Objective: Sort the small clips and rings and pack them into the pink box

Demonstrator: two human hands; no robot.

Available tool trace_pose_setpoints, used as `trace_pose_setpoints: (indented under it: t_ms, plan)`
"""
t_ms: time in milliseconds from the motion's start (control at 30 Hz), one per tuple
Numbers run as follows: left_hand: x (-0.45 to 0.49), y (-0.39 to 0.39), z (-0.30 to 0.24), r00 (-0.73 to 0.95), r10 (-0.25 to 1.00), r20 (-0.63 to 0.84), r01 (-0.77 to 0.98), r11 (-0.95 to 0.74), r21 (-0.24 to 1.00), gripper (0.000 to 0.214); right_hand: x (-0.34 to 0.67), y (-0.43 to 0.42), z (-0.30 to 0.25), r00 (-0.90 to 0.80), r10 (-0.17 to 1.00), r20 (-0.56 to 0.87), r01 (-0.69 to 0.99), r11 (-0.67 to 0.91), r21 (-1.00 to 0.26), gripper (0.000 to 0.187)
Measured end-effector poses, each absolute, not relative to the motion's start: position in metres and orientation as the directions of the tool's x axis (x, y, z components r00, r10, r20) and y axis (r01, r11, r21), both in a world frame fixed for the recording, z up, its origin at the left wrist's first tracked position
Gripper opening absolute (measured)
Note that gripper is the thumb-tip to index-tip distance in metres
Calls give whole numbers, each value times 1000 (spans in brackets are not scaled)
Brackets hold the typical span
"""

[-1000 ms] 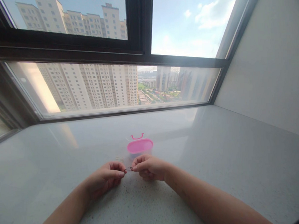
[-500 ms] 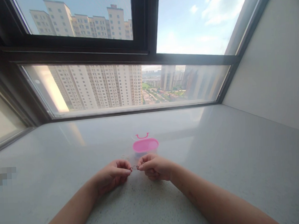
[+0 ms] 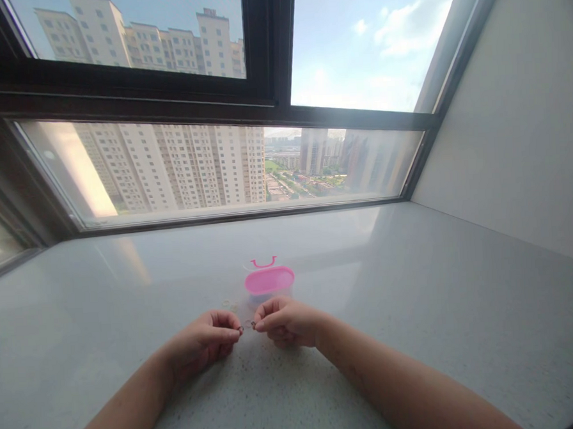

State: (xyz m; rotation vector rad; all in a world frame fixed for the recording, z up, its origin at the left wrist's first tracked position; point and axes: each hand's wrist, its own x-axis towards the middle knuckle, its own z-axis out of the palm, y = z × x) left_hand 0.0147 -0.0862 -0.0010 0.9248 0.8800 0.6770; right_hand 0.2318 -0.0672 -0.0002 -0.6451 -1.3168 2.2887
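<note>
My left hand (image 3: 204, 339) and my right hand (image 3: 285, 319) rest close together on a pale speckled windowsill (image 3: 416, 310), fingers curled. Both pinch a tiny ring-like thing (image 3: 247, 325) between thumb and forefinger; it is too small to name for sure. Just beyond my right hand stands a small clear container with a pink lid (image 3: 269, 281). A pink curved handle piece (image 3: 263, 262) lies right behind it. A few small pale bits (image 3: 230, 304) lie on the sill left of the container.
A large dark-framed window (image 3: 271, 106) runs along the far edge of the sill, with tall buildings outside. A plain wall (image 3: 516, 119) closes the right side. The sill narrows toward a side pane at the left.
My hands stay pinched together on the small thing. Only the view shifted slightly, right and then back.
</note>
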Motion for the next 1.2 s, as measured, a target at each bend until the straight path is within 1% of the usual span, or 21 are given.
trace_pose_setpoints:
  t_ms: [167,467,833,1033,1200]
  plan:
    - [15,-86,0,482,808,-339,-119,444,888,14,232,-67,-1,-814,558,-162,-122,-436,-892,18]
    - [17,-87,3,488,803,-342,-128,453,882,11,233,-67,-1,-823,541,-173,-112,-453,-885,17]
    - [17,-86,0,481,807,-343,-141,457,878,12,232,-69,4,-806,567,-172,-128,-449,-884,14]
    - [19,-88,5,481,805,-347,-146,464,874,12,233,-68,1,-817,554,-164,-128,-450,-884,14]
    - [19,-88,6,482,803,-352,-146,470,871,12,233,-68,2,-810,557,-185,-119,-464,-878,14]
